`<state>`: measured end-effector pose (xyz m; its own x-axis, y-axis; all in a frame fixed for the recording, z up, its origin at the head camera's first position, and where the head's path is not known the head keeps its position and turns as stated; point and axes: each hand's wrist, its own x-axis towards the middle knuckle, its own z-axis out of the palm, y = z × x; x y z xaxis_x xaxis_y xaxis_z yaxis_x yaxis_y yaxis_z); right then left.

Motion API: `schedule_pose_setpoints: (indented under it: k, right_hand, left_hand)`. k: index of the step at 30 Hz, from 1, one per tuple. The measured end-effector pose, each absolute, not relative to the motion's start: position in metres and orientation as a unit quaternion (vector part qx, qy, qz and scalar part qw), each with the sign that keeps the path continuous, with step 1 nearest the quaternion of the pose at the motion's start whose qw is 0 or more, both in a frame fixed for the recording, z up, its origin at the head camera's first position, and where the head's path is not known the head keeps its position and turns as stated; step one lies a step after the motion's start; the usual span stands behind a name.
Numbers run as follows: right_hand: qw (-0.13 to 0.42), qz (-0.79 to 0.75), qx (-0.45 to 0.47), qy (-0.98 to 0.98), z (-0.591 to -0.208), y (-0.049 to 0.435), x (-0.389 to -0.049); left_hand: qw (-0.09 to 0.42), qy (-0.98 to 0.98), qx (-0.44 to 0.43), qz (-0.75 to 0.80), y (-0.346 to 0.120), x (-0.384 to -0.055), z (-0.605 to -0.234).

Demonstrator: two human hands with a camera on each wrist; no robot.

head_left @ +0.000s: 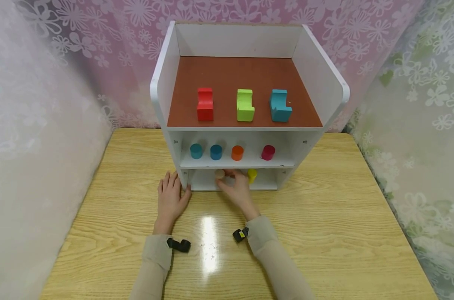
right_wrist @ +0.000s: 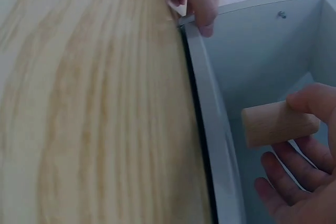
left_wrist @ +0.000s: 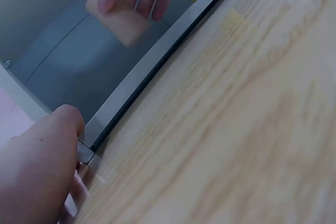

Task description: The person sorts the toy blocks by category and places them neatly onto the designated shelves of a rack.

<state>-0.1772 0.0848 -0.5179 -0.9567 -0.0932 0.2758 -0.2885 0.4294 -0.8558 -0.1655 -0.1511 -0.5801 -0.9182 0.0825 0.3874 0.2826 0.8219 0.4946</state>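
My right hand (head_left: 239,191) pinches a plain wooden cylinder (right_wrist: 273,123) between thumb and fingers inside the bottom compartment of a white shelf unit (head_left: 326,77). In the right wrist view the cylinder lies on its side in the grip. A yellow cylinder (head_left: 252,176) stands just right of that hand on the same level. My left hand (head_left: 170,199) grips the unit's lower left front corner, thumb at the front edge (left_wrist: 113,103) and fingers along the outer side.
The middle shelf (head_left: 212,166) carries a teal cylinder (head_left: 196,151), a blue one (head_left: 216,152), an orange one (head_left: 237,153) and a crimson one (head_left: 268,152). On the brown top stand red (head_left: 205,105), lime (head_left: 245,106) and teal (head_left: 280,106) notched blocks. Wooden table (head_left: 343,233) underneath.
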Motion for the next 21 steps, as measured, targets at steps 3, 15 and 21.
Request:
schedule_pose_setpoints:
  k: [3, 15, 21]
  right_hand:
    - [0.084, 0.525, 0.11, -0.84, -0.521, 0.083, -0.179]
    - [0.074, 0.519, 0.108, -0.844, -0.529, 0.08, -0.183]
    - [0.077, 0.511, 0.107, -0.849, -0.532, 0.08, -0.185]
  left_hand:
    - [0.178, -0.938, -0.097, -0.283, -0.151, -0.165, -0.58]
    - [0.182, -0.937, -0.098, -0.281, -0.151, -0.165, -0.58]
    - [0.172, -0.942, -0.09, -0.275, -0.151, -0.166, -0.581]
